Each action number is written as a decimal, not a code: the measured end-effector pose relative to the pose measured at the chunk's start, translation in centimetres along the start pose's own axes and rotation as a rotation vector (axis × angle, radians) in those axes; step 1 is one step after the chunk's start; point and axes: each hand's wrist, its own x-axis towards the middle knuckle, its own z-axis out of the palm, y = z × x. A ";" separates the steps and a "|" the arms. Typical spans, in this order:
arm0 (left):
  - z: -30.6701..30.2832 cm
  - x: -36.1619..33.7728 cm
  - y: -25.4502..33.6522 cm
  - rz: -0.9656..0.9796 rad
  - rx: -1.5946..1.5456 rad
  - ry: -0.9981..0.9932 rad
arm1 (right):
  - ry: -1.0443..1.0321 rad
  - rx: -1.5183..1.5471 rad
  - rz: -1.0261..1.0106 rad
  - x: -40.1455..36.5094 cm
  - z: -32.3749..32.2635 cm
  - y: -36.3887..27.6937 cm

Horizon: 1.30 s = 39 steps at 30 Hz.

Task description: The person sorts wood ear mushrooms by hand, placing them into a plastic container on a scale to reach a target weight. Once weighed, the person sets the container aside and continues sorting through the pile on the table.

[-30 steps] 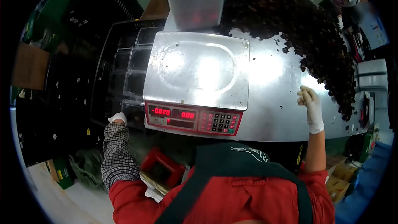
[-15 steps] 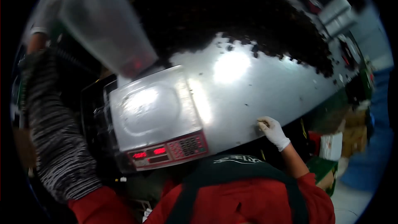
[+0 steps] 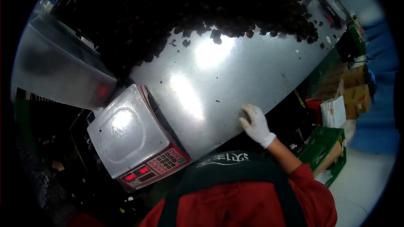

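Observation:
My right hand (image 3: 257, 127), in a white glove, is low over the near edge of the metal table (image 3: 235, 80). Its thumb stands apart from the bent fingers, and I see nothing held. My left hand is out of sight; only the dim grey knitted sleeve (image 3: 46, 185) shows at the lower left. A translucent plastic bin (image 3: 63, 65) leans at the left, beyond the scale. The scale (image 3: 130, 130) has a bare metal plate and lit red digits. A large heap of dark, lumpy pieces (image 3: 202, 4), too dark to name, covers the far part of the table.
A green crate (image 3: 313, 151) with cardboard in it stands on the floor at the right. Behind it are a white stack (image 3: 333, 111) and brown cardboard boxes (image 3: 357, 96). A few dark crumbs lie scattered on the table. Blue sheeting (image 3: 381, 101) hangs at the far right.
The view has shifted. The bin now appears farther left and more tilted. My left hand, earlier up beside the bin, has dropped out of view. My right hand stays near the table edge.

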 end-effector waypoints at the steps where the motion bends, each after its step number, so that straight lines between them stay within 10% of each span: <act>1: -2.1 -1.6 1.9 -0.026 0.084 0.083 | 0.029 -0.051 -0.136 0.9 1.2 -0.8; 5: -7.2 -16.4 7.7 0.055 0.006 0.305 | -0.286 -0.095 -0.432 4.4 6.3 -6.1; 8: -5.5 -32.3 7.1 0.072 -0.253 -0.013 | -0.401 -0.200 -0.556 6.6 10.4 -7.7; 14: -3.1 -45.0 24.8 -0.168 -0.396 -0.463 | -0.434 -0.277 -0.528 9.1 11.1 -6.6; 16: -2.7 -45.1 27.7 -0.327 -0.314 -0.557 | -0.386 -0.288 -0.446 9.8 10.4 -5.4; 20: -4.8 -40.3 34.3 -0.008 -0.608 -0.337 | -0.355 -0.594 -0.127 9.5 3.5 2.0; 25: 1.0 -38.9 43.8 0.029 -0.891 -0.528 | 0.141 -0.795 0.377 1.0 -8.8 18.5; 33: 10.8 -36.9 49.5 -0.105 -0.908 -0.491 | -0.367 -0.070 -0.476 10.1 5.4 -1.3; 39: 19.6 -30.9 50.8 -0.047 -0.789 -0.455 | -0.078 -0.552 0.026 9.8 -4.8 15.3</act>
